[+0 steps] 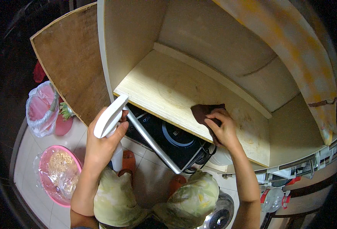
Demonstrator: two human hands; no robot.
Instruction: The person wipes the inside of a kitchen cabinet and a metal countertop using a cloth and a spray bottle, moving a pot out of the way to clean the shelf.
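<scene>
My left hand (104, 140) grips a white trigger spray bottle (111, 116) by its neck, near the cabinet's front left corner. The bottle's lower part hangs below my fingers. My right hand (221, 126) pinches a dark brown cloth (200, 111) that lies on the pale wooden cabinet shelf (168, 83), close to its front edge. Part of the cloth hangs over that edge. Faint dark smudges mark the shelf. Beneath it sits a black induction cooktop (174, 137) with a silver edge strip (151, 140), partly hidden by the shelf.
A brown wooden door panel (71, 54) stands at the left. On the tiled floor are a pink basin (45, 183) with plastic-wrapped contents and a plastic-lined bin (42, 107). At right are a clear bottle (273, 199) and a metal lid (221, 214). A yellow checked cloth (297, 37) hangs above.
</scene>
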